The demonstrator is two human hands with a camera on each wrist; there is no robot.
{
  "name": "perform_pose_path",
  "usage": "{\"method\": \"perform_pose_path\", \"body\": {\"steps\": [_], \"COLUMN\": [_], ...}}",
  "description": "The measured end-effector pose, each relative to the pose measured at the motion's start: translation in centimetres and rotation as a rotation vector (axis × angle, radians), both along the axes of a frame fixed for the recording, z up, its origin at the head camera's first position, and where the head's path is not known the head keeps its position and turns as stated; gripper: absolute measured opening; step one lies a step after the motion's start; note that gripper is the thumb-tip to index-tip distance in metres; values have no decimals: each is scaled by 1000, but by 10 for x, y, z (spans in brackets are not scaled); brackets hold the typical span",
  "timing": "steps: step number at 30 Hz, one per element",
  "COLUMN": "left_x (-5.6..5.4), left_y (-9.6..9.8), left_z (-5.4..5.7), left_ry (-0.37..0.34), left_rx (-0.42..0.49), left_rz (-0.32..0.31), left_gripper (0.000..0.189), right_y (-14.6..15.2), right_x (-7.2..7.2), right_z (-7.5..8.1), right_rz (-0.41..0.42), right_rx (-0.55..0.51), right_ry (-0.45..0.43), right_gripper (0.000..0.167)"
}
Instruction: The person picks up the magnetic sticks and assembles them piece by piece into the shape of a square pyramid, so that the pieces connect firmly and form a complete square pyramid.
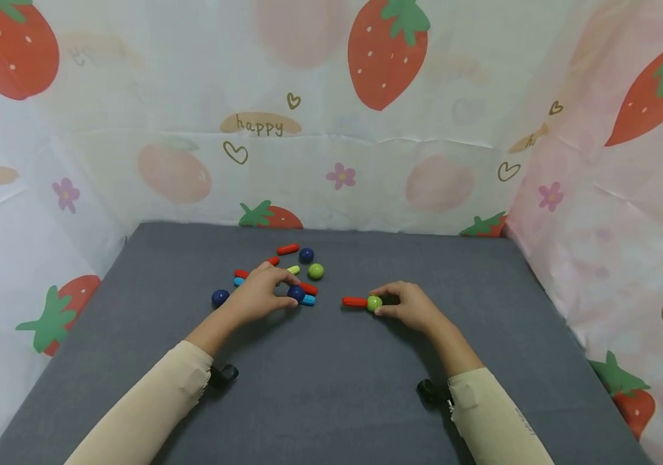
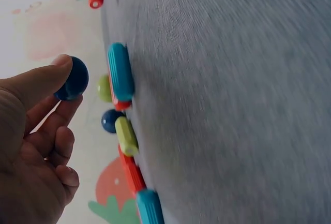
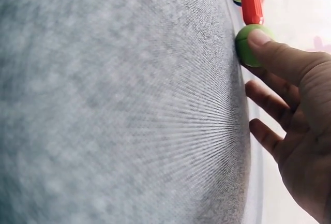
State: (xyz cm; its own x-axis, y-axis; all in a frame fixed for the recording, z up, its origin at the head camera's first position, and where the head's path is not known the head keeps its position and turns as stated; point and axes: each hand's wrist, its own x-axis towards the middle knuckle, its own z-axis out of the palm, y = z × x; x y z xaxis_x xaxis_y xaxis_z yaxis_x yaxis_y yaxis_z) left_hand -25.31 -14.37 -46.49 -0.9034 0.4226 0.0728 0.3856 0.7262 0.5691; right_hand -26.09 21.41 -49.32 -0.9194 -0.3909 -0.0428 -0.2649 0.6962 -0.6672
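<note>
Between thumb and fingertips my left hand (image 1: 261,292) pinches a dark blue ball (image 2: 75,79), held above the cloth beside the loose pieces. My right hand (image 1: 411,305) pinches a green ball (image 3: 250,45) with a red rod (image 1: 355,301) joined to it, the rod pointing left toward the other hand. Close under the left hand lie a blue rod (image 2: 121,72), a yellow-green rod (image 2: 126,136) and several red rods (image 1: 288,248). Part of this group is hidden behind the left hand in the head view.
A loose dark blue ball (image 1: 306,256) and a green ball (image 1: 316,271) lie behind the rods. Another dark blue ball (image 1: 220,298) sits left of the left hand. Grey cloth (image 1: 331,394) covers the table, and a strawberry-print curtain (image 1: 331,129) hangs around its back and sides.
</note>
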Motion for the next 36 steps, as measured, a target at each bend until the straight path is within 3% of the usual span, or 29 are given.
{"method": "perform_pose_path", "body": {"steps": [23, 36], "left_x": [-11, -13], "left_y": [68, 84], "left_z": [-16, -26], "left_ry": [17, 5], "left_rx": [-76, -145], "left_rz": [-14, 8], "left_gripper": [32, 33], "right_y": [-2, -2], "right_x": [-1, -2], "right_z": [2, 4], "right_rz": [10, 12], "right_rx": [41, 40], "right_ry": [12, 5], "right_gripper": [40, 40]}}
